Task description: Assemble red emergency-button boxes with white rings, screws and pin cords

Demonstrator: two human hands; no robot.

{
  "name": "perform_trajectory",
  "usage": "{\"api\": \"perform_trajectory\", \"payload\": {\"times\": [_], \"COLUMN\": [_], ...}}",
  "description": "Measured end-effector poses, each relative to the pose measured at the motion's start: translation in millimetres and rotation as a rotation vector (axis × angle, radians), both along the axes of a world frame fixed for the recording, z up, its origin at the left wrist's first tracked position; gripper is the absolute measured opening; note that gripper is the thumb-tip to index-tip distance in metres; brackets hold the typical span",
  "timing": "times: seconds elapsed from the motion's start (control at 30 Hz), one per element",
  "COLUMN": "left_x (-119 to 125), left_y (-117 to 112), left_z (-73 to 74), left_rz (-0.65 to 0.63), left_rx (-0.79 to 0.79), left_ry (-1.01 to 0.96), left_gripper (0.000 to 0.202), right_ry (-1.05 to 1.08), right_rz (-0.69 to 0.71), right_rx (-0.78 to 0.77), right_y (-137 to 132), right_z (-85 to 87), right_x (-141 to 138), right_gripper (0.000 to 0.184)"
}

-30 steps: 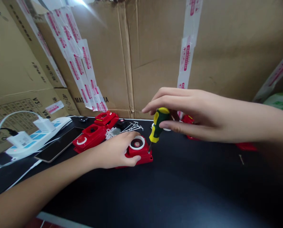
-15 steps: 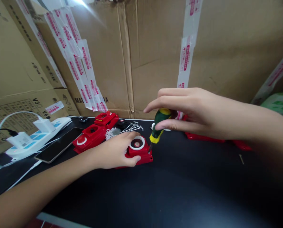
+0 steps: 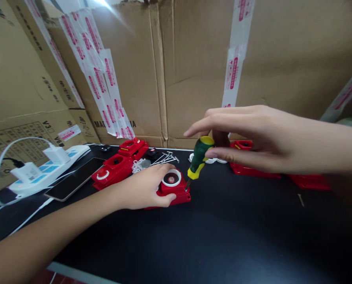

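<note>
My left hand [image 3: 146,189] is wrapped round a red plastic unit [image 3: 176,191] with a white ring on top, pressing it to the black table [image 3: 223,236]. My right hand [image 3: 241,136] pinches the top of a short green and yellow screwdriver [image 3: 200,157]. The screwdriver leans to the right, and its tip sits at the right front corner of the red unit.
More red units [image 3: 116,167] lie behind the left hand, with loose screws [image 3: 165,157] and white rings [image 3: 214,160]. Other red units [image 3: 254,167] lie under my right hand. A phone [image 3: 72,183] and a power strip with chargers [image 3: 45,169] lie at the left. Cardboard boxes [image 3: 193,71] wall the back.
My right hand has turned on the screwdriver's top and risen a little; the handle leans more to the right. The left hand and the red unit have stayed put.
</note>
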State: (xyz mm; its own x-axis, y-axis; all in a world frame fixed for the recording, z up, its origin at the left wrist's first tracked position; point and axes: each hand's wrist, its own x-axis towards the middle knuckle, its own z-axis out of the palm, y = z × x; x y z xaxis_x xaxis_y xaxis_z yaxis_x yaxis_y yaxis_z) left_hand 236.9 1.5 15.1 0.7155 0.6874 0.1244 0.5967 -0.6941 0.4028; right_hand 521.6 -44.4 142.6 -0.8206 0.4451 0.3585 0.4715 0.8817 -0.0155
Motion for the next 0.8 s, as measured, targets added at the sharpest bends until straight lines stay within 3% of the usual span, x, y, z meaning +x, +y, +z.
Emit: {"api": "perform_trajectory", "payload": {"times": [0.13, 0.27, 0.37, 0.5, 0.8], "left_x": [0.5, 1.6, 1.6, 0.5, 0.6], "left_y": [0.2, -0.3, -0.6, -0.5, 0.3], "left_z": [0.0, 1.0, 1.1, 0.4, 0.2], "left_rz": [-0.001, -0.016, -0.019, -0.017, -0.007], "left_rx": [-0.006, -0.016, -0.024, -0.009, -0.010], "left_ry": [-0.002, -0.004, -0.005, -0.007, 0.027], "left_gripper": [0.060, 0.059, 0.062, 0.060, 0.061], "right_ry": [0.001, 0.007, -0.016, -0.010, 0.020], "right_rz": [0.017, -0.081, -0.125, -0.048, -0.017], "right_rx": [0.060, 0.118, 0.064, -0.041, -0.018], "right_y": [0.1, 2.7, 4.9, 4.0, 2.9], "right_z": [-7.0, -14.8, -15.7, -9.2, -4.8], "right_x": [-9.0, -16.1, -15.0, -7.4, -6.4], "right_gripper": [0.030, 0.033, 0.035, 0.036, 0.032]}}
